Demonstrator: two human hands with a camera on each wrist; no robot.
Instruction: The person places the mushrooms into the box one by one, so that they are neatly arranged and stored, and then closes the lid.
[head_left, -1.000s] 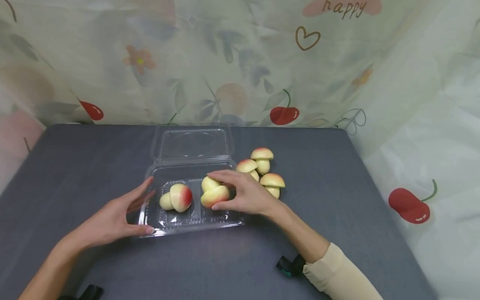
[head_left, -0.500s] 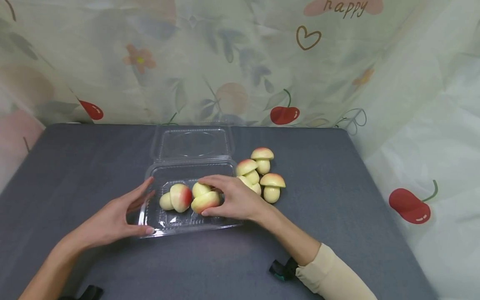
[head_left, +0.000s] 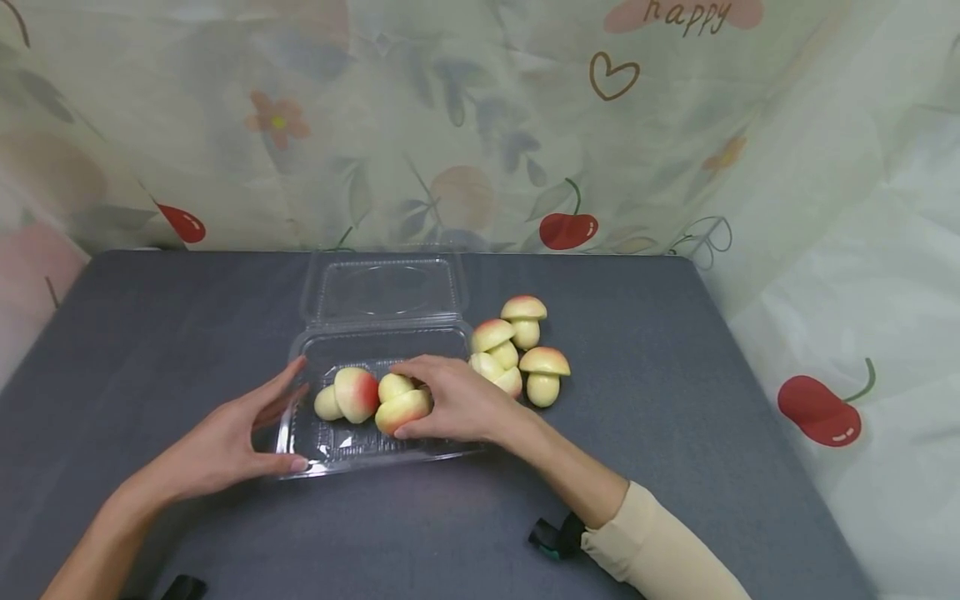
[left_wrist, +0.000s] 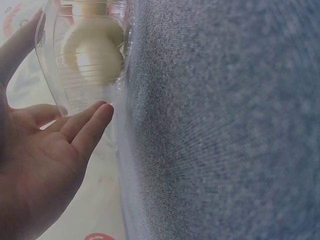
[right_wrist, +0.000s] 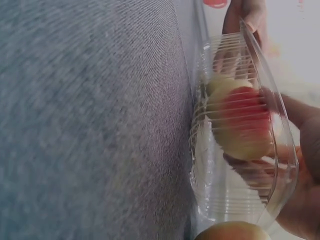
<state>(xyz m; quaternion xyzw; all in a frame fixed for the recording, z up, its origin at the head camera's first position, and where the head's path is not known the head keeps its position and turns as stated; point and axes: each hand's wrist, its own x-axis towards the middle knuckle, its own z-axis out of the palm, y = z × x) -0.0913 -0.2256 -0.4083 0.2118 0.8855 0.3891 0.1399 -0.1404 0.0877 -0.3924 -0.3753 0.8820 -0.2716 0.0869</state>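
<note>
The held mushroom [head_left: 401, 408] is within the outline of the clear container [head_left: 375, 463], just right of the resting mushroom [head_left: 348, 396] that lies toward the container's left end. The two caps are so near that whether they touch cannot be told, nor whether the held one bears on the container's floor.

Done well, the step in hand probably calls for easing the mushroom down onto that floor, snug beside its neighbour without shoving it toward the container's left wall, then lifting the fingertips straight up so the thin-looking plastic is not dragged along. A light brace at the left wall should help, since the container would likely slide.

The right hand [head_left: 465, 400] reaches in over the container's right side, thumb on the mushroom's near side and fingers on its far side, parted only by its width. The left hand [head_left: 225, 437] spans the container's left end, thumb and nearly straight fingers spread wide, the thumb touching the near left corner; it grasps no mushroom. Four loose mushrooms [head_left: 545, 362] lie on the table [head_left: 675, 417] right of the container.
</note>
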